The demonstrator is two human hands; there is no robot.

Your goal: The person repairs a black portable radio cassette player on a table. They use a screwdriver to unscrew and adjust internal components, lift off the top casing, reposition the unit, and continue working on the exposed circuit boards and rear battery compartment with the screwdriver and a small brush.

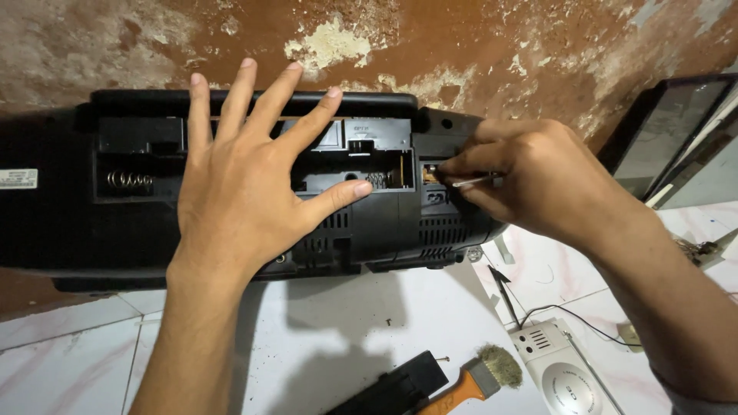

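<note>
A large black radio-cassette player lies on its front on a white tiled surface, its back facing me. Its battery compartment is open and shows coil springs at both ends. My left hand rests flat on the back of the player, fingers spread over the compartment. My right hand pinches a thin white stick, perhaps a cotton swab, and holds its tip at a small brown-lit opening just right of the compartment.
A small paintbrush with an orange handle and a black plastic cover lie near the front. A small white pocket radio with a black wire lies at the right. Dark framed panels lean at far right. A peeling brown wall stands behind.
</note>
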